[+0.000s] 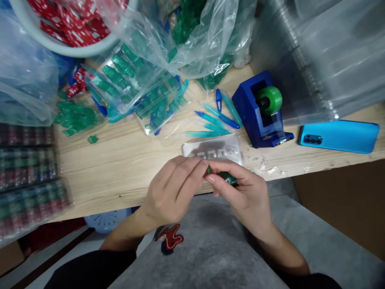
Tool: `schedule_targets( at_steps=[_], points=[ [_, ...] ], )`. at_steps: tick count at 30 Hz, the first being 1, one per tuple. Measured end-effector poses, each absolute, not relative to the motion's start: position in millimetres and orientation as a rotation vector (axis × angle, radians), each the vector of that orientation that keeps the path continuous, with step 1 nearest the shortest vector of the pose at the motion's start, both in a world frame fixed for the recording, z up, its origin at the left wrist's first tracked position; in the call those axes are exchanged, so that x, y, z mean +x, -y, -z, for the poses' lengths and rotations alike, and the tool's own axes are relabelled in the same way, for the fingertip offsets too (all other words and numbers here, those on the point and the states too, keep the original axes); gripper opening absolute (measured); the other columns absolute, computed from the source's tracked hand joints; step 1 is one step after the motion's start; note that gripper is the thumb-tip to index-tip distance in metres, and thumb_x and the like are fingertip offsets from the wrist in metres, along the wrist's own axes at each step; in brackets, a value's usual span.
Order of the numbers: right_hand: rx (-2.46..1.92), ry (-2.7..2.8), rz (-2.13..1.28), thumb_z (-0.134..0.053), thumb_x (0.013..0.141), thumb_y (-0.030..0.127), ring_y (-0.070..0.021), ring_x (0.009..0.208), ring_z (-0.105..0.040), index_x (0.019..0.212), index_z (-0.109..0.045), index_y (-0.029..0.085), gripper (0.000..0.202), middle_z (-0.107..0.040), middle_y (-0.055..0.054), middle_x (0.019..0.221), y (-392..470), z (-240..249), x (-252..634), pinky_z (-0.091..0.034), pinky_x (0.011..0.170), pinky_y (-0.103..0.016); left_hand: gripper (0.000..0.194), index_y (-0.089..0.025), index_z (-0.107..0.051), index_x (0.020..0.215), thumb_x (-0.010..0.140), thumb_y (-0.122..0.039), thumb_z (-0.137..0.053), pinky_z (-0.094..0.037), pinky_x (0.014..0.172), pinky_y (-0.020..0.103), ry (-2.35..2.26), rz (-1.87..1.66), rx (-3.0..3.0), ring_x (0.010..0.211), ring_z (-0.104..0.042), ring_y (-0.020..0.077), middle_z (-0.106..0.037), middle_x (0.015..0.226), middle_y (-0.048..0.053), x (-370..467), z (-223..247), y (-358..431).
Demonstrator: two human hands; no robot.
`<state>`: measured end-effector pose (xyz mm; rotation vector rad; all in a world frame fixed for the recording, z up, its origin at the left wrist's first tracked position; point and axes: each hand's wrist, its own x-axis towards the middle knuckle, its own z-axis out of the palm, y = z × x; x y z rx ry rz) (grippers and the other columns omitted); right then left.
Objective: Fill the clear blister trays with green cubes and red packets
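My left hand (pixel 177 188) and my right hand (pixel 246 188) meet above the front edge of the table. Between their fingertips shows a small green piece (pixel 208 169), pinched by the left fingers and touching the right thumb side. A dark green shiny object (pixel 227 178) lies inside the curled fingers of my right hand, partly hidden; its kind is unclear. Just behind the hands is a clear plastic blister tray (pixel 210 145) with moulded hollows, its near part covered by the fingers.
A blue tape dispenser (pixel 255 116) and blue phone (pixel 339 136) stand right. Several blue and turquoise plastic pieces (pixel 216 116) lie behind the tray. Green pieces (pixel 75 116), bags, a bowl (pixel 72 50) of red wrapped items and packed trays (pixel 30 176) are left; a plastic-covered box (pixel 300 60) is back right.
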<state>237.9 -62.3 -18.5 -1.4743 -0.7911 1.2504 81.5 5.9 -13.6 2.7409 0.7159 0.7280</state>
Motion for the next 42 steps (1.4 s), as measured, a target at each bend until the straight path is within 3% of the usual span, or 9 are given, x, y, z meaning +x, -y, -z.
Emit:
schedule_targets(
  at_steps=[3,12,16,19,22,27,33,37,42],
  points=[
    [-1.482,0.821,-1.256,-0.070,0.082,0.019,-0.0122,0.070,-0.067,0.093,-0.074,0.024,0.013,-0.074,0.002,0.082,61,21,236,-0.056,0.067,-0.026,0.026,-0.005,-0.061,0.116,0.091,-0.009,-0.056,-0.059,0.084,0.035,-0.685,-0.695,2.789,0.095,-0.068,0.0246,-0.071,0.102,0.017,82,17,-8],
    [-1.491,0.964,-1.161,-0.058,0.089,0.016,-0.0126,0.080,-0.069,0.096,-0.071,0.020,0.016,-0.075,-0.001,0.092,59,19,237,-0.056,0.072,-0.025,0.032,-0.021,-0.060,0.119,0.093,-0.005,-0.051,-0.058,0.081,0.023,-0.949,-0.719,2.238,0.090,-0.069,0.0118,-0.072,0.101,0.002,83,12,-6],
    [-1.429,0.873,-1.249,-0.059,0.090,0.017,-0.0071,0.064,-0.064,0.099,-0.072,0.023,0.017,-0.075,0.003,0.089,61,19,242,-0.053,0.062,-0.020,0.032,-0.021,-0.060,0.117,0.086,-0.014,-0.067,-0.058,0.084,0.028,-0.888,-0.787,2.043,0.096,-0.066,0.0155,-0.068,0.102,0.004,81,12,-3],
    [-1.399,0.890,-1.215,-0.060,0.090,0.015,-0.0039,0.054,-0.055,0.103,-0.072,0.025,0.020,-0.071,0.006,0.081,64,20,241,-0.050,0.060,-0.019,0.028,-0.018,-0.062,0.110,0.086,-0.006,-0.064,-0.057,0.083,0.025,-0.867,-0.779,2.056,0.095,-0.066,0.0135,-0.068,0.099,0.004,83,12,-1],
    [-1.377,0.895,-1.194,-0.060,0.089,0.012,-0.0028,0.053,-0.053,0.102,-0.071,0.026,0.023,-0.066,0.008,0.073,64,21,239,-0.049,0.060,-0.017,0.026,-0.017,-0.064,0.108,0.088,-0.001,-0.059,-0.056,0.082,0.020,-0.839,-0.800,1.991,0.093,-0.065,0.0106,-0.069,0.096,0.002,83,10,-2],
    [-1.255,0.700,-1.319,-0.063,0.086,0.010,-0.0012,0.049,-0.054,0.093,-0.064,0.026,0.017,-0.061,0.010,0.069,61,21,238,-0.046,0.048,-0.012,0.026,-0.019,-0.065,0.116,0.091,-0.012,-0.062,-0.053,0.087,0.018,-0.744,-0.675,1.864,0.098,-0.063,0.0094,-0.065,0.104,0.003,78,13,-6],
    [-1.314,0.736,-1.278,-0.072,0.080,0.011,-0.0017,0.053,-0.055,0.083,-0.064,0.025,0.016,-0.062,0.009,0.073,64,22,238,-0.046,0.052,-0.013,0.023,-0.024,-0.066,0.115,0.091,-0.024,-0.064,-0.057,0.082,0.025,-0.760,-0.743,1.779,0.095,-0.065,0.0139,-0.067,0.100,0.004,79,19,-4],
    [-1.191,0.711,-1.408,-0.068,0.086,0.018,-0.0036,0.048,-0.053,0.085,-0.069,0.025,0.008,-0.059,0.008,0.063,62,24,242,-0.045,0.048,-0.016,0.030,-0.024,-0.062,0.122,0.092,-0.019,-0.062,-0.058,0.086,0.029,-0.798,-0.740,1.828,0.099,-0.065,0.0157,-0.068,0.104,0.005,76,20,2],
    [-1.146,0.710,-1.526,-0.076,0.078,0.019,-0.0045,0.051,-0.052,0.083,-0.069,0.023,0.009,-0.066,0.003,0.079,58,26,246,-0.044,0.046,-0.019,0.040,-0.022,-0.059,0.126,0.089,-0.009,-0.064,-0.054,0.092,0.023,-0.799,-0.750,1.911,0.107,-0.062,0.0129,-0.066,0.112,0.004,72,22,8]
  ],
)
